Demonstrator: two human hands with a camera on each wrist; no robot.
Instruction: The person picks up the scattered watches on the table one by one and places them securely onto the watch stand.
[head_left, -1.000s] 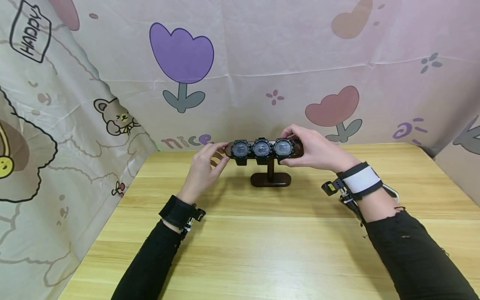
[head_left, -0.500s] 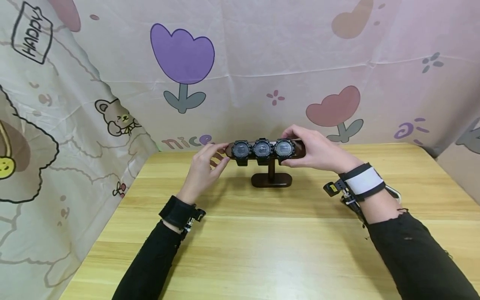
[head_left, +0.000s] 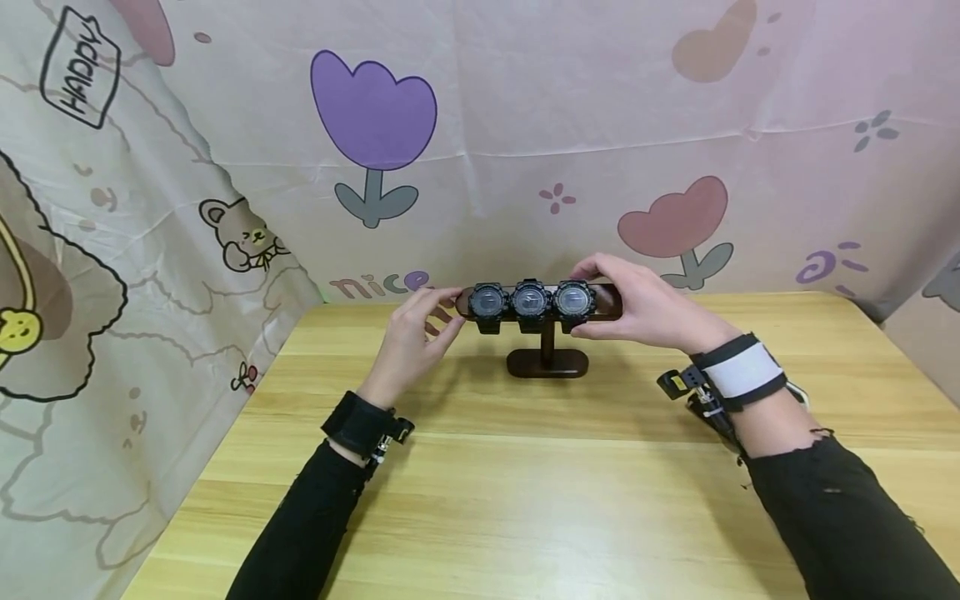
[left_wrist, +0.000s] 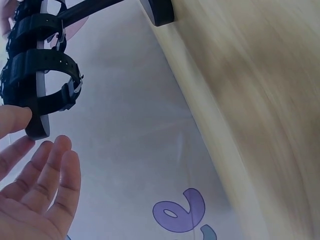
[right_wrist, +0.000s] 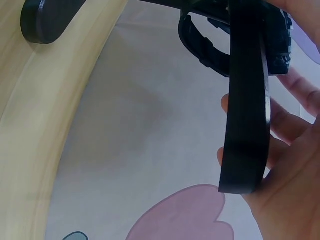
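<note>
A dark brown watch stand (head_left: 547, 362) bears three black watches on its crossbar: a left watch (head_left: 487, 302), a middle watch (head_left: 530, 300) and a right watch (head_left: 573, 300). My left hand (head_left: 411, 337) pinches the crossbar's left end between thumb and forefinger. Its other fingers spread loose in the left wrist view, below the bar end (left_wrist: 39, 127). Around the bar's right end, my right hand (head_left: 648, 308) holds the right watch, forefinger over its top and thumb under it. In the right wrist view, fingertips (right_wrist: 225, 103) show behind the crossbar (right_wrist: 245, 140).
The stand's foot rests on a light wooden table (head_left: 480, 500) near its back edge. Close behind hangs a printed cloth (head_left: 510, 92), and another patterned cloth (head_left: 172, 317) borders the left side. Both wrists wear straps with small cameras.
The head view has shifted slightly, moving everything a little right. My right hand has edged right along the crossbar, its palm farther from the watch. My left hand keeps its pinch.
</note>
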